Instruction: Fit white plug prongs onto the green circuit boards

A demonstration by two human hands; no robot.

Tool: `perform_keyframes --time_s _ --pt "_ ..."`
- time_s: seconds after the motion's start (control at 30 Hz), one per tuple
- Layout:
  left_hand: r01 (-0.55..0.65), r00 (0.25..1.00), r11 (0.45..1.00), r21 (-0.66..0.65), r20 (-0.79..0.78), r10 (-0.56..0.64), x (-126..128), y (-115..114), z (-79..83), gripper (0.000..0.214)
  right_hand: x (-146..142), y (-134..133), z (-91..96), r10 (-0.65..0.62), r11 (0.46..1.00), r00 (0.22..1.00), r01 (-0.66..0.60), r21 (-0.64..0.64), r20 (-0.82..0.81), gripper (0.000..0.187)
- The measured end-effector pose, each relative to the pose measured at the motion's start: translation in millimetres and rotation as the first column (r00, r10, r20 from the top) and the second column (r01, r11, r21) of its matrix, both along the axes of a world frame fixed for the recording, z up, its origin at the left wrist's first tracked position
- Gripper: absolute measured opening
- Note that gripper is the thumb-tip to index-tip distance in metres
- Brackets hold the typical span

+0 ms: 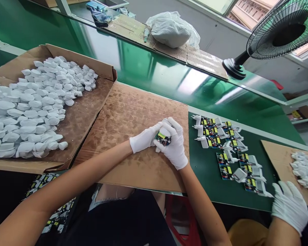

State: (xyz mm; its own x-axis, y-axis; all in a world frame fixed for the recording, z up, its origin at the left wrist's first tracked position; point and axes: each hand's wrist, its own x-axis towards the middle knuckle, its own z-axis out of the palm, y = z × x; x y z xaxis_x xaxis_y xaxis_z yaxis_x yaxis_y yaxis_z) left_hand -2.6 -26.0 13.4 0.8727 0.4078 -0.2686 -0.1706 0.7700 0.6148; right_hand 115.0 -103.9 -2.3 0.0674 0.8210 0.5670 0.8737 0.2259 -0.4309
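Both my hands wear white gloves and meet over the brown cardboard sheet. A small circuit board with a yellow-wrapped part sits between them, and a white plastic piece seems to be against it, mostly covered by fingers. My left hand grips the board from its left side. Wrapped around the other side is my right hand, its fingers curled over the top. To the right, several boards joined to white plug housings lie in rows on the green table.
At the left stands a cardboard tray heaped with white plastic shells. A co-worker's gloved hand is at the lower right, near white pieces on cardboard. Behind are a shelf with a plastic bag and a fan.
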Motion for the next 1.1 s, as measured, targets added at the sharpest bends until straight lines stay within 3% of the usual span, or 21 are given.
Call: perform_keyframes --time_s 0.13,0.4,0.77,1.0,1.1 --pt "0.123 0.992 0.991 0.049 0.013 -0.124 -1 1 -2.2 0.048 2 1 -3.8 -0.023 0.999 0.999 0.022 -0.035 -0.023 0.069" --pt "0.113 0.992 0.975 0.193 0.032 -0.121 -1 2 -7.4 0.042 2 1 -2.4 -0.019 0.999 1.000 0.019 -0.033 -0.024 0.062" --pt "0.120 0.991 0.981 0.153 0.037 -0.127 -2 1 -2.7 0.041 3 0 4.1 -0.006 0.986 0.998 -0.004 -0.165 -0.056 0.064" --pt "0.145 0.981 0.975 0.168 -0.149 -0.120 0 -2 4.9 0.035 8 -2 9.1 0.044 0.965 0.999 -0.047 -0.257 -0.016 0.065" --pt "0.138 0.986 0.978 0.158 -0.115 -0.121 1 -2 1.4 0.035 8 -3 9.6 0.026 0.973 0.999 -0.029 -0.229 -0.018 0.063"
